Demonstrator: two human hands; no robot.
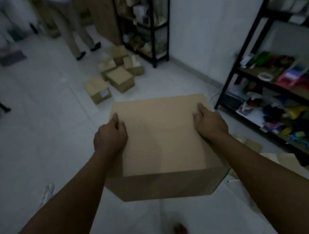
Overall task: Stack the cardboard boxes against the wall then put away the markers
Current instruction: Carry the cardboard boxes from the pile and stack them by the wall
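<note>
A large plain cardboard box [162, 144] is held up in front of me, above the floor. My left hand [110, 136] grips its left side with the thumb on top. My right hand [210, 123] grips its right side the same way. Several smaller cardboard boxes [115, 75] lie scattered on the floor ahead, near a black shelf. A white wall [198, 27] stands beyond them. No markers can be made out in the dim, blurred view.
A black shelf unit [148, 23] stands ahead by the wall, and another black shelf [279, 89] with colourful items is on the right. A person's legs [77, 33] stand at the back left. Flat cardboard [290, 162] lies at the right. My foot [180, 231] shows below.
</note>
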